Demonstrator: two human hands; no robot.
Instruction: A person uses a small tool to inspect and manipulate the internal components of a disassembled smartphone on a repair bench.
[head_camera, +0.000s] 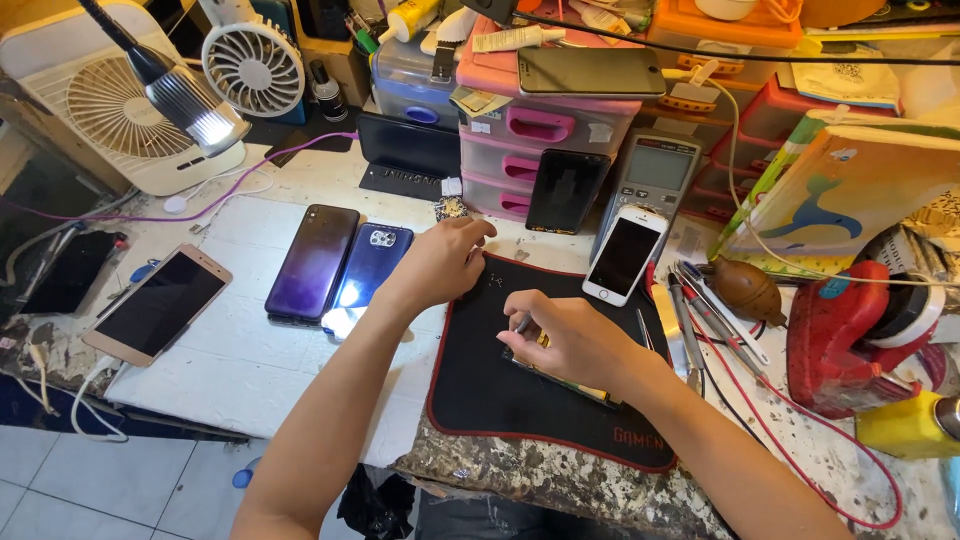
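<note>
My right hand (565, 338) rests on an opened phone (590, 392) lying on a black mat with a red border (500, 400), and it pinches a thin metal tool (522, 323) against the phone. My left hand (442, 258) reaches past the mat's far left corner, fingers curled near a small speckled part (450, 208); whether it holds anything is hidden. A white phone (622, 255) leans upright just beyond the mat.
Purple (312, 262) and blue (368, 268) phones lie face down at the left, with a rose-gold phone (158, 305) nearer the edge. Pink drawers (540, 130), a multimeter (655, 175), fans, a lamp (190, 100), screwdrivers (700, 320) and a red device (850, 335) crowd the bench.
</note>
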